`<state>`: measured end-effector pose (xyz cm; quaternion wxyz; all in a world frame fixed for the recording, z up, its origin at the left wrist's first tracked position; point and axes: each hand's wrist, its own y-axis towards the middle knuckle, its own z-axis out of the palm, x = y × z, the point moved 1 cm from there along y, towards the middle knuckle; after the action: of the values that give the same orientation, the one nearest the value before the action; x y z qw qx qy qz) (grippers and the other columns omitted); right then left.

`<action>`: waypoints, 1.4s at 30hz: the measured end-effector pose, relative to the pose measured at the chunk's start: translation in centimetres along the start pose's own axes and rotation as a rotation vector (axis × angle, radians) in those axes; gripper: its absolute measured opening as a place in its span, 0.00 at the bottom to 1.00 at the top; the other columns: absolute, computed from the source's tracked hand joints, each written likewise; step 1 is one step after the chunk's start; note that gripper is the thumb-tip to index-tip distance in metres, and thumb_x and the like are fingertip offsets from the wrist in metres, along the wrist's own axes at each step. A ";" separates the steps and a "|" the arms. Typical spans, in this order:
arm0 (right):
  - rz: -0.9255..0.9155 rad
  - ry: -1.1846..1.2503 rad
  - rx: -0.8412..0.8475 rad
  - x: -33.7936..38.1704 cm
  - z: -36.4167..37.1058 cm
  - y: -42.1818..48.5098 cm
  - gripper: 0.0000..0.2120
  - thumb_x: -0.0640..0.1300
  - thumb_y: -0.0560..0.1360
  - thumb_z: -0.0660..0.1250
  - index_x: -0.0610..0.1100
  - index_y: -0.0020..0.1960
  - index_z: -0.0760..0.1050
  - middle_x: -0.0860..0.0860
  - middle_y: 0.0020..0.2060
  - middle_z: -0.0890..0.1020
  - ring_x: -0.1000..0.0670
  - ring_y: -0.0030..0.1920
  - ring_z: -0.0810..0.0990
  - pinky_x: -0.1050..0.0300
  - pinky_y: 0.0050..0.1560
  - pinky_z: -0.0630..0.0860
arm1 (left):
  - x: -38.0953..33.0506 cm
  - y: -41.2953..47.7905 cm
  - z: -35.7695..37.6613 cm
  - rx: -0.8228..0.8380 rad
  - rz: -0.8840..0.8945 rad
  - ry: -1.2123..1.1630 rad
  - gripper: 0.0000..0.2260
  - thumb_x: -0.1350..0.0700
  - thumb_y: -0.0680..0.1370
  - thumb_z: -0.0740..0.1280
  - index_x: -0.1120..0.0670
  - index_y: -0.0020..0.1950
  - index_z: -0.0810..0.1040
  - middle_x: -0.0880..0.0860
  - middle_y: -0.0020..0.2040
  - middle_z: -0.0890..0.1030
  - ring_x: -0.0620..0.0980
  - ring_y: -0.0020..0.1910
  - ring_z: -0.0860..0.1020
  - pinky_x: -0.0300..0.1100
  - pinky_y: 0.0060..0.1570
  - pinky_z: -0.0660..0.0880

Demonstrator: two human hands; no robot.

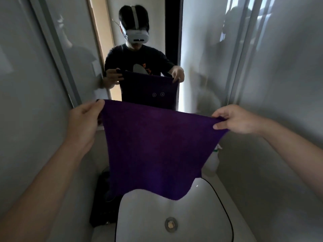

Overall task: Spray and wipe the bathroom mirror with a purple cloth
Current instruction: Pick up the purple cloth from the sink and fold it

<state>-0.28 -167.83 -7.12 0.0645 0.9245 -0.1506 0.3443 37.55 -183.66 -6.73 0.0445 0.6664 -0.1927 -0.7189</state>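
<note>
A purple cloth hangs spread out in front of me, above the white sink. My left hand pinches its upper left corner and my right hand pinches its upper right corner. The bathroom mirror is straight ahead and reflects a person holding the same cloth. A white spray bottle stands behind the cloth's right edge, mostly hidden by it.
The sink has a round metal drain. A dark object sits on the counter left of the sink. Grey glossy panels close in on both sides, and a metal frame strip runs down the left.
</note>
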 end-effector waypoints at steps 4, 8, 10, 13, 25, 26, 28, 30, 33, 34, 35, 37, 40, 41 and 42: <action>-0.076 -0.023 -0.118 1.1 -1.0 0.5 0.06 0.38 0.76 0.73 0.48 0.44 0.84 0.51 0.42 0.87 0.49 0.47 0.86 0.44 0.60 0.80 | -1.1 0.8 0.1 0.015 0.046 0.056 0.10 0.55 0.84 0.64 0.50 0.50 0.86 0.51 0.49 0.87 0.51 0.51 0.84 0.51 0.54 0.81; -0.178 -0.207 -0.175 1.9 -1.8 0.7 0.06 0.39 0.79 0.69 0.40 0.47 0.85 0.55 0.46 0.79 0.48 0.54 0.79 0.46 0.65 0.74 | -1.2 1.4 -0.2 0.077 0.088 0.124 0.11 0.62 0.82 0.65 0.48 0.51 0.85 0.51 0.52 0.87 0.47 0.51 0.85 0.41 0.48 0.82; -0.188 -0.159 -0.133 2.2 -2.5 0.2 0.08 0.38 0.80 0.68 0.41 0.47 0.85 0.53 0.43 0.83 0.46 0.53 0.83 0.47 0.62 0.76 | -1.2 1.3 -0.3 0.090 0.100 0.156 0.14 0.65 0.81 0.67 0.46 0.50 0.84 0.48 0.49 0.87 0.46 0.50 0.85 0.40 0.49 0.82; -0.185 0.044 -0.120 2.5 -3.3 -0.5 0.12 0.36 0.80 0.66 0.49 0.49 0.84 0.51 0.43 0.88 0.48 0.49 0.87 0.47 0.58 0.80 | -1.2 1.5 -0.6 0.009 0.092 0.181 0.11 0.66 0.78 0.71 0.49 0.48 0.83 0.46 0.43 0.86 0.42 0.44 0.85 0.40 0.49 0.81; -0.172 0.768 0.052 4.4 -4.4 -2.0 0.16 0.30 0.77 0.60 0.43 0.39 0.82 0.48 0.29 0.79 0.54 0.23 0.73 0.63 0.22 0.67 | -2.0 1.5 1.3 0.177 -0.395 -0.265 0.12 0.67 0.78 0.60 0.54 0.54 0.77 0.53 0.46 0.78 0.50 0.41 0.76 0.46 0.42 0.76; -0.189 0.813 0.079 5.1 -4.2 -2.3 0.16 0.31 0.74 0.61 0.42 0.38 0.84 0.47 0.30 0.81 0.53 0.24 0.75 0.63 0.21 0.70 | -2.2 1.2 1.8 0.215 -0.413 -0.256 0.12 0.66 0.78 0.59 0.55 0.55 0.79 0.54 0.47 0.78 0.50 0.42 0.77 0.45 0.42 0.77; -0.224 0.869 0.147 6.2 -3.9 -2.9 0.14 0.33 0.72 0.61 0.39 0.42 0.86 0.44 0.32 0.83 0.51 0.27 0.80 0.61 0.24 0.76 | -2.6 0.4 2.8 0.285 -0.425 -0.241 0.11 0.65 0.79 0.59 0.58 0.55 0.81 0.56 0.47 0.80 0.51 0.43 0.78 0.44 0.41 0.81; -0.253 0.903 0.242 7.2 -3.5 -3.3 0.17 0.33 0.73 0.58 0.35 0.49 0.85 0.40 0.36 0.84 0.47 0.33 0.83 0.56 0.30 0.80 | -3.1 -0.3 3.7 0.310 -0.416 -0.245 0.11 0.66 0.80 0.60 0.60 0.54 0.82 0.57 0.46 0.81 0.52 0.43 0.80 0.43 0.39 0.83; -0.323 0.878 0.371 8.4 -2.7 -3.9 0.21 0.28 0.69 0.59 0.33 0.59 0.82 0.34 0.48 0.84 0.42 0.45 0.85 0.52 0.41 0.82 | -4.1 -0.8 4.8 0.320 -0.365 -0.239 0.11 0.67 0.80 0.61 0.59 0.54 0.82 0.57 0.45 0.83 0.51 0.43 0.80 0.43 0.38 0.83; -0.350 0.834 0.386 8.8 -2.4 -4.0 0.22 0.26 0.70 0.59 0.33 0.61 0.80 0.34 0.51 0.84 0.41 0.48 0.84 0.51 0.45 0.82 | -4.5 -0.9 5.1 0.330 -0.337 -0.225 0.11 0.66 0.80 0.61 0.59 0.54 0.83 0.56 0.45 0.83 0.50 0.42 0.80 0.43 0.38 0.82; -0.375 0.763 0.369 9.3 -2.0 -4.1 0.21 0.24 0.73 0.60 0.34 0.63 0.78 0.34 0.53 0.84 0.40 0.51 0.84 0.52 0.48 0.82 | -4.8 -1.0 5.5 0.340 -0.302 -0.204 0.11 0.66 0.80 0.61 0.58 0.55 0.83 0.55 0.45 0.83 0.49 0.42 0.81 0.43 0.38 0.81; -0.395 0.589 0.256 10.2 -1.1 -4.0 0.18 0.24 0.76 0.62 0.36 0.63 0.78 0.36 0.53 0.85 0.39 0.53 0.85 0.54 0.50 0.82 | -5.4 -1.4 6.2 0.355 -0.224 -0.154 0.11 0.66 0.81 0.62 0.57 0.55 0.83 0.54 0.44 0.84 0.47 0.41 0.82 0.42 0.38 0.81; -0.385 0.400 0.097 12.0 0.7 -3.7 0.13 0.29 0.78 0.66 0.41 0.58 0.81 0.40 0.47 0.87 0.42 0.50 0.86 0.58 0.47 0.82 | -6.2 -2.0 7.5 0.357 -0.113 -0.039 0.12 0.65 0.81 0.64 0.53 0.55 0.84 0.51 0.43 0.86 0.45 0.41 0.84 0.39 0.38 0.80; -0.384 0.357 0.062 12.8 1.4 -3.7 0.10 0.32 0.78 0.68 0.43 0.56 0.82 0.42 0.44 0.88 0.44 0.47 0.87 0.58 0.46 0.82 | -6.4 -2.2 7.9 0.359 -0.069 0.008 0.12 0.65 0.81 0.64 0.52 0.55 0.84 0.50 0.44 0.86 0.45 0.42 0.84 0.38 0.39 0.80; -0.381 0.328 0.027 13.5 1.9 -3.6 0.07 0.35 0.78 0.69 0.44 0.52 0.83 0.45 0.41 0.88 0.46 0.44 0.87 0.57 0.45 0.83 | -6.4 -2.3 8.3 0.364 -0.026 0.046 0.12 0.65 0.81 0.65 0.51 0.55 0.84 0.50 0.44 0.86 0.45 0.43 0.85 0.37 0.41 0.80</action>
<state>11.75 -167.99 0.20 0.1393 0.8687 0.0434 0.4733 30.62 -177.69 -1.14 -0.0820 0.6823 -0.3099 -0.6571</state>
